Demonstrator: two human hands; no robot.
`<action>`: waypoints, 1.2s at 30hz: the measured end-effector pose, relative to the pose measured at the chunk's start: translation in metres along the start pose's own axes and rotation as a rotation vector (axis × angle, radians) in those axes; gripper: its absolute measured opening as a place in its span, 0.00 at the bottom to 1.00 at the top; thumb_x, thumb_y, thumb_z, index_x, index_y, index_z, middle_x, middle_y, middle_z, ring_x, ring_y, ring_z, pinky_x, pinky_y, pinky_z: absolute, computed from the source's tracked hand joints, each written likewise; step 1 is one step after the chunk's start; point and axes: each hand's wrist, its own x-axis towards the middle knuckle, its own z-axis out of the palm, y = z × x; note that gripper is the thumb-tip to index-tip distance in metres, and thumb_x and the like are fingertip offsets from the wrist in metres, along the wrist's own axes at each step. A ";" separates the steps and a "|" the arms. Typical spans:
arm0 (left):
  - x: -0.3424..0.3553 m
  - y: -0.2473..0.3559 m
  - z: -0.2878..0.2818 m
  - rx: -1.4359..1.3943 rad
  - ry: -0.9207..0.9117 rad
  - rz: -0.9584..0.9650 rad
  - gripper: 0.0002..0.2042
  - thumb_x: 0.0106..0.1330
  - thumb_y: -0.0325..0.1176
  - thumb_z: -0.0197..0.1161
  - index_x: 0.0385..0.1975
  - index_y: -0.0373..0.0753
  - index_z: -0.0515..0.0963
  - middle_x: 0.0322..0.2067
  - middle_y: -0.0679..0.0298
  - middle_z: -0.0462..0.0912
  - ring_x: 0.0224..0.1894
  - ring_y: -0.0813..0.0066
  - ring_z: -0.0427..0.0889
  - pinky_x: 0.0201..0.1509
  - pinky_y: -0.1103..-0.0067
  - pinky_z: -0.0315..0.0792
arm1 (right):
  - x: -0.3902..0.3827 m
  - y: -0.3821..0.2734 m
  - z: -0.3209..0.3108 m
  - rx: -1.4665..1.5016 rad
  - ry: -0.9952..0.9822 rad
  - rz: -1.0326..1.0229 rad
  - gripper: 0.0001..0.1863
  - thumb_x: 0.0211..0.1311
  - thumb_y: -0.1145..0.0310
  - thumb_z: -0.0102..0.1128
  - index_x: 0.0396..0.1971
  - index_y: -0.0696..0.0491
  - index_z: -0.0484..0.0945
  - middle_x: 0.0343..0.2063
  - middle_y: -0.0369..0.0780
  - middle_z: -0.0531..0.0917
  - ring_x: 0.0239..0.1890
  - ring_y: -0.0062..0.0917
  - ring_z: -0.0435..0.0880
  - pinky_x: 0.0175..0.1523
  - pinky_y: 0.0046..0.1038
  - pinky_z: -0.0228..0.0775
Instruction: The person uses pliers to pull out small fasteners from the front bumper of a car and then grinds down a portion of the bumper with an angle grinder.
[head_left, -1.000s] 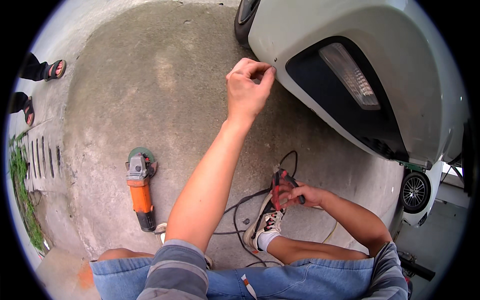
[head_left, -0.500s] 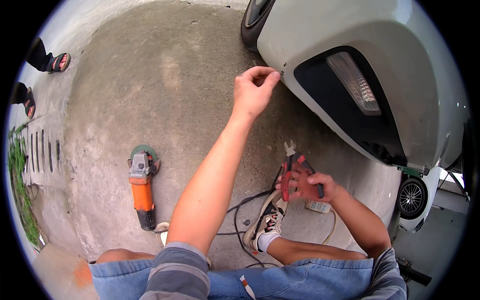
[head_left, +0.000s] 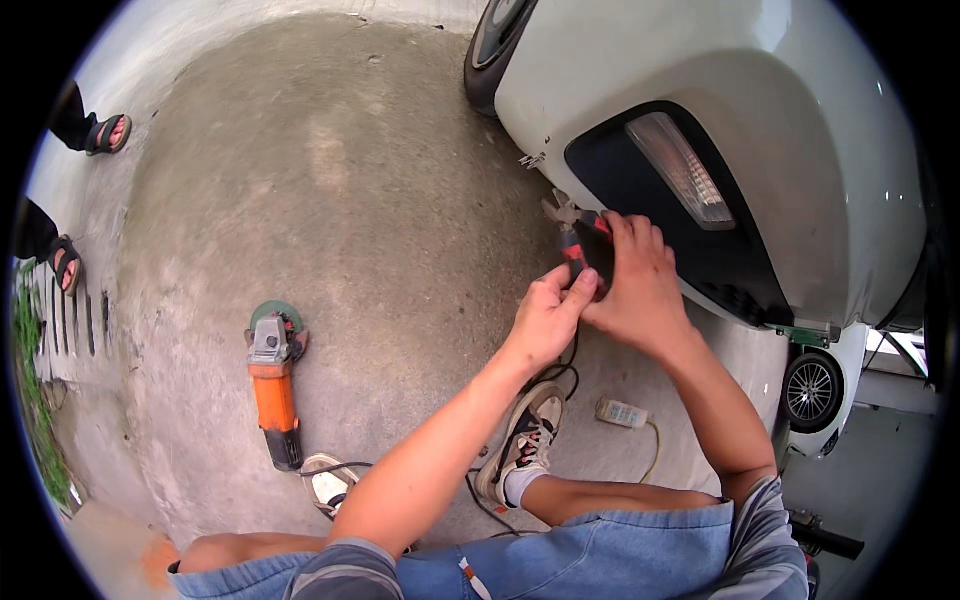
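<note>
The pliers are gripped by the left hand and right hand; thin metal bits are left protruding at the bumper, untouched.

Left of the pliers lies the angle grinder (on concrete); right, the car.

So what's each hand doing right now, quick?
Left hand: closed, holding the red-and-black pliers.
Right hand: closed, holding the same pliers.

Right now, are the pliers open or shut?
Open: the pliers have their handles spread apart, and the jaws look parted.
</note>
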 end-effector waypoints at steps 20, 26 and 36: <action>0.022 0.007 -0.037 0.532 0.415 0.190 0.14 0.66 0.34 0.62 0.46 0.31 0.78 0.33 0.61 0.72 0.30 0.73 0.73 0.36 0.78 0.71 | 0.036 0.001 0.021 1.396 -0.604 0.272 0.09 0.46 0.77 0.54 0.30 0.55 0.71 0.24 0.33 0.71 0.26 0.17 0.69 0.31 0.21 0.64; 0.031 0.006 -0.046 0.604 0.405 0.215 0.15 0.65 0.33 0.62 0.47 0.32 0.79 0.33 0.60 0.72 0.30 0.73 0.73 0.35 0.78 0.70 | 0.042 -0.014 0.020 1.367 -0.556 0.255 0.05 0.48 0.79 0.52 0.25 0.54 0.68 0.23 0.33 0.70 0.25 0.18 0.68 0.31 0.23 0.64; 0.032 0.009 -0.049 0.508 0.360 0.099 0.15 0.67 0.40 0.57 0.48 0.38 0.80 0.38 0.57 0.74 0.40 0.60 0.78 0.45 0.71 0.72 | 0.045 -0.023 0.032 1.335 -0.455 0.291 0.05 0.52 0.78 0.52 0.30 0.56 0.71 0.22 0.32 0.71 0.21 0.17 0.68 0.25 0.22 0.60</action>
